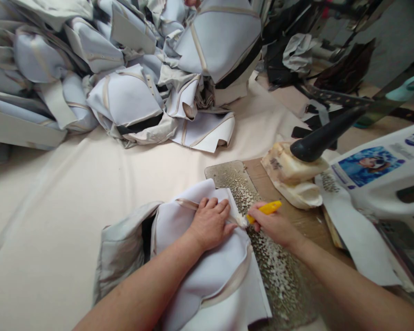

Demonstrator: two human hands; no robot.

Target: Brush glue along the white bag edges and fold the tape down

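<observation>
My left hand (209, 224) lies flat with fingers spread on a white sewn bag piece (196, 271) with beige seam tape, pressing it down near its right edge. A grey fabric part (120, 253) folds out to the piece's left. In my right hand (267, 225) is a brush with a yellow handle (272, 207). Its whitish tip touches the edge of the piece, close to my left thumb. Under that edge is a board (279, 271) crusted with dried whitish lumps.
A heap of similar sewn pieces (127, 96) covers the back left, with a person's fingers (192, 2) at the top. To the right stand a cut-open plastic container (290, 170) with a black cone-shaped object (326, 135), a white jug (386, 170) and a phone (405, 248).
</observation>
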